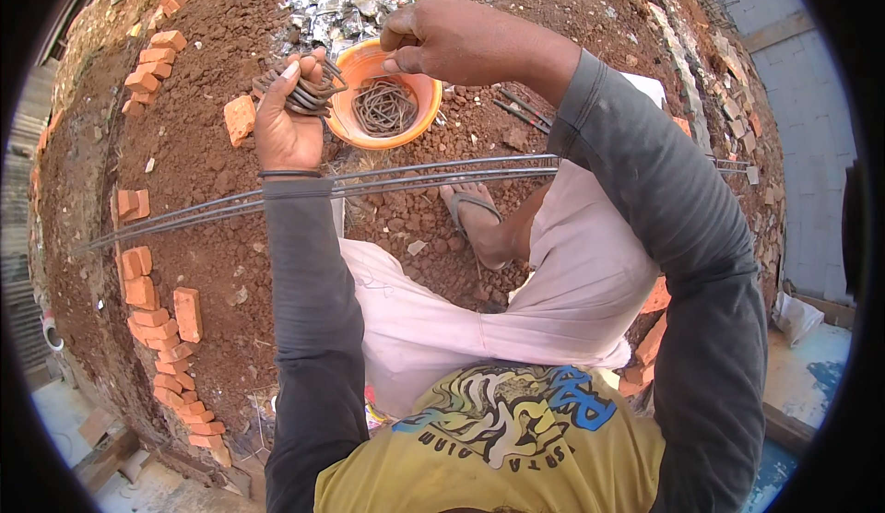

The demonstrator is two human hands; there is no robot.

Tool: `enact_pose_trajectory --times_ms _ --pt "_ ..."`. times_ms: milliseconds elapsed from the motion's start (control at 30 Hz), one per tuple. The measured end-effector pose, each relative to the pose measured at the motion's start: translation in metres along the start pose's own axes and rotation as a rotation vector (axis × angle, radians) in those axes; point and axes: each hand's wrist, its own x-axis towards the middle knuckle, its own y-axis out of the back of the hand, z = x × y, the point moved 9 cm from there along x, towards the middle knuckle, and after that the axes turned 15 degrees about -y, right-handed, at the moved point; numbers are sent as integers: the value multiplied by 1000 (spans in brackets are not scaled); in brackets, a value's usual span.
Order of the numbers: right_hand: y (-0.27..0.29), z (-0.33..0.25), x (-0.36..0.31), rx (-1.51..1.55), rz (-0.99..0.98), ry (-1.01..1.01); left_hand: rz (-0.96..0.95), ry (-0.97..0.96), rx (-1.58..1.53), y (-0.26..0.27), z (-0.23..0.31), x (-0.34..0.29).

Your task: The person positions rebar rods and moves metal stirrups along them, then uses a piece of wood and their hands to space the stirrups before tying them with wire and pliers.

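Note:
My left hand is closed round a bunch of bent metal rods, looped and dark grey, held up beside an orange bucket. Inside the bucket lies a tangle of similar bent metal pieces. Over the bucket's far rim hangs my right hand, its fingers curled and the thumb pressed in against them. Whatever that pinch may hold is hidden or too small to make out. Several long, thin steel bars run crosswise between the bucket and my lap, passing under my left forearm.
A single brick lies left of the bucket on reddish soil. Stacked bricks line the left side. Shiny scraps of litter lie behind the bucket. Short dark rods rest to its right. My sandalled foot is beyond the bars.

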Motion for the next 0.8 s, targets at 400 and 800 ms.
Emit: enact_pose_trajectory --times_ms 400,800 --pt "90 28 -20 269 171 -370 150 -140 40 63 22 28" --pt "32 277 -73 244 296 -714 0 105 99 33 -23 -18"
